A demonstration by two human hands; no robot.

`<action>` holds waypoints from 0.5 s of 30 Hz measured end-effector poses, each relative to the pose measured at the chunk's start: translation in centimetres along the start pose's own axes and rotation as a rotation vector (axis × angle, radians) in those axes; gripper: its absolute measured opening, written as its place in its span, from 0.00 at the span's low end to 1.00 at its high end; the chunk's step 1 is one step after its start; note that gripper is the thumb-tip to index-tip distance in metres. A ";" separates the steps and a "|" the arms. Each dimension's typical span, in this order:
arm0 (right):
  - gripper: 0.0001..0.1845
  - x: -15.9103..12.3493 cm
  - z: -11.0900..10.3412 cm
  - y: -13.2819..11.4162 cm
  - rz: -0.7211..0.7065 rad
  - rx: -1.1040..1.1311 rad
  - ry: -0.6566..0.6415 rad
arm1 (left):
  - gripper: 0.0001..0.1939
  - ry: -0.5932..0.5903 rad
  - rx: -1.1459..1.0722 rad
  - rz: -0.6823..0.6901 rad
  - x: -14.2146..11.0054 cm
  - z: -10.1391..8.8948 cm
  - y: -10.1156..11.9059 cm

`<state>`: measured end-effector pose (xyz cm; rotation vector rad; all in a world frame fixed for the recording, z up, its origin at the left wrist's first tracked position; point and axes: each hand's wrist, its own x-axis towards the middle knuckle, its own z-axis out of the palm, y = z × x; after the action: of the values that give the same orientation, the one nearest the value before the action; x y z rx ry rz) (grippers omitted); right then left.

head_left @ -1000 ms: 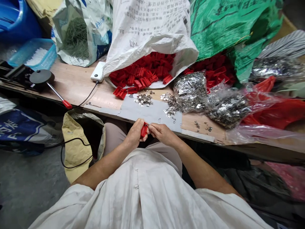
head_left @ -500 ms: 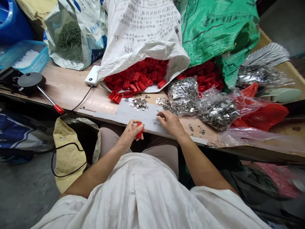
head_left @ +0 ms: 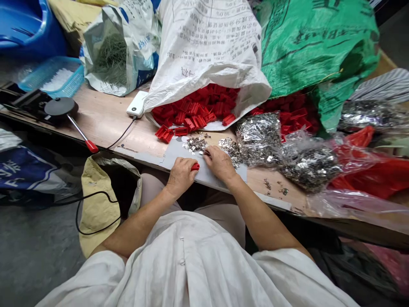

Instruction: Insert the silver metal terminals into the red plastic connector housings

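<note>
My left hand (head_left: 180, 174) is closed round a small red plastic part (head_left: 195, 166) and rests on the grey sheet (head_left: 179, 150) at the table's near edge. My right hand (head_left: 220, 162) lies just right of it, its fingertips pinched at a heap of small shiny metal clips (head_left: 195, 145); what they grip is too small to make out. More loose clips (head_left: 230, 147) lie beside that hand. Behind, a white sack (head_left: 207, 51) spills many red plastic parts (head_left: 194, 111) onto the table.
Clear bags of metal clips (head_left: 260, 136) sit to the right, with a green sack (head_left: 313, 42) over more red parts. A white power bank (head_left: 136, 104) with a black cable, a red-handled tool (head_left: 79, 132), a blue basket (head_left: 54, 76) and a yellow sack (head_left: 96, 200) are on the left.
My hands went from working together at my lap to the table. The right hand reached to the clip heaps and now pinches at the nearer heap; the left hand rose onto the grey sheet.
</note>
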<state>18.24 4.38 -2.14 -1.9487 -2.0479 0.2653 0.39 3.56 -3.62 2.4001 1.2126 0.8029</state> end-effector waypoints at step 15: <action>0.08 0.7 0.4 0.6 -0.034 0.015 -0.027 | 0.10 0.110 -0.097 0.066 0.3 1.6 -1.2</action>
<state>18.58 5.16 -2.67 -1.9094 -2.0885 0.3000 0.78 4.43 -5.37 2.3557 1.1121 1.0022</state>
